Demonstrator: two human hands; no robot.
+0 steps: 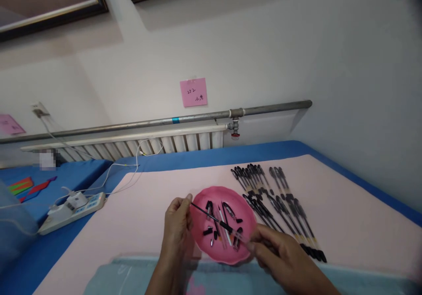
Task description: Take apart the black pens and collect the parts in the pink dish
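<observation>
Over a pink scalloped bowl (211,192), my two hands hold a partly assembled pen between them. My left hand (177,220) pinches one end of a thin black ink refill (202,210). The fingers of my right hand (280,253) are closed on the clear pen barrel (240,236), which has a black grip section (226,227). The refill lies in line with the barrel and meets it at the grip; how far it goes inside I cannot make out. Lying in the bowl are pen caps (231,210), a small silver tip (212,242), refills and other small black parts.
Several black-capped pens (252,180) lie in rows right of the bowl on a pink mat (148,207). A white power strip (72,211) with plugs and cables is at the left. Behind the table run a radiator (184,141) and a pipe (273,108).
</observation>
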